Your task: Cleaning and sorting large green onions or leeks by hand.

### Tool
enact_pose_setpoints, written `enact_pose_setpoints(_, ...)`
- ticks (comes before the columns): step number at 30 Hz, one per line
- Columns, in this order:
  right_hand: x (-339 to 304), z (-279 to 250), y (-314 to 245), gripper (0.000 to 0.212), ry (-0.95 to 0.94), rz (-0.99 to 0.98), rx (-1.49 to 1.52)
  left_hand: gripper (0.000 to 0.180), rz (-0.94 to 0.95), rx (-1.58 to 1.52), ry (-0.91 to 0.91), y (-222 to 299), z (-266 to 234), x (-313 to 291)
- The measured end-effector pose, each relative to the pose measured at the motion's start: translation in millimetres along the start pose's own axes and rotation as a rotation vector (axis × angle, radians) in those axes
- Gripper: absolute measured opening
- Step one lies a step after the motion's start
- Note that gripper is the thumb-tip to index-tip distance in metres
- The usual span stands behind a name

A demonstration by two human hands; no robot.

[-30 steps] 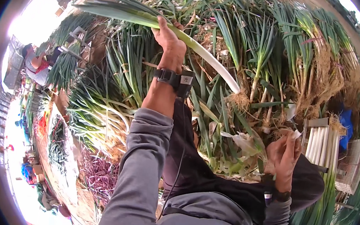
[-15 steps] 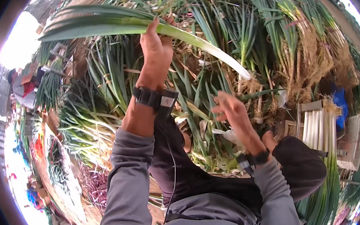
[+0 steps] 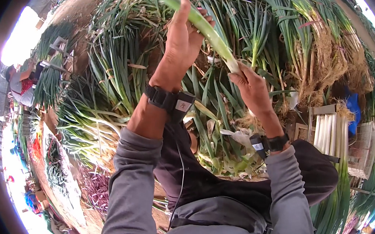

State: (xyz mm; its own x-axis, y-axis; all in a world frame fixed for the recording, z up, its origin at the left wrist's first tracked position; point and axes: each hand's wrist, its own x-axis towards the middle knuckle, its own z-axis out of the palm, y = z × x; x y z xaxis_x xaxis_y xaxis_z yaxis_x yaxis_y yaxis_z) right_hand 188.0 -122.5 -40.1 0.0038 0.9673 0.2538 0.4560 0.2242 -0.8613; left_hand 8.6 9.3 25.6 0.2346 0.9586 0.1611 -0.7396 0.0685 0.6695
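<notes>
A long green onion point(image 3: 212, 36) slants across the upper middle, its dark leaves running out of the top edge. My left hand point(image 3: 182, 44) is closed around its green part, with the thumb in front and the fingers behind. Lower down, my right hand point(image 3: 254, 90) pinches the pale shank between thumb and fingers. The palm hides much of the white end; roots show below it. Under both hands lies a bed of loose green leaves and peelings point(image 3: 216, 115).
Untrimmed green onions with brown roots point(image 3: 319, 61) lie at the upper right. A wooden-ended rack point(image 3: 324, 110) holds clean white stalks beside a white basket point(image 3: 363, 148). More onions point(image 3: 91, 131) lie left. My crossed legs point(image 3: 217, 192) are in front. Another person point(image 3: 20, 86) sits far left.
The green onion has swung from nearly level to a steeper slant, its leaves going up. My right hand has risen and taken hold of the shank. My left hand has shifted slightly right and up.
</notes>
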Motion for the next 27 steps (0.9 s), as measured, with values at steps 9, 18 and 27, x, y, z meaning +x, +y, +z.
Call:
enact_pose_setpoints(9, -5.3, -14.5, -27.1, 0.044, -0.136, 0.046, 0.225, 0.027, -0.011, -0.18, -0.171, -6.9, 8.7, -6.3)
enact_pose_setpoints(18, 22.8, -6.1, -41.3, 0.017, 0.159, -0.212, -0.147, 0.025, -0.016, -0.071, -0.111, -25.7, 8.6, -12.6)
enact_pose_setpoints(27, -13.0, -3.8, -35.9, 0.017, -0.028, -0.387, -0.316, 0.023, 0.071, -0.066, -0.111, -17.1, 8.5, -9.3)
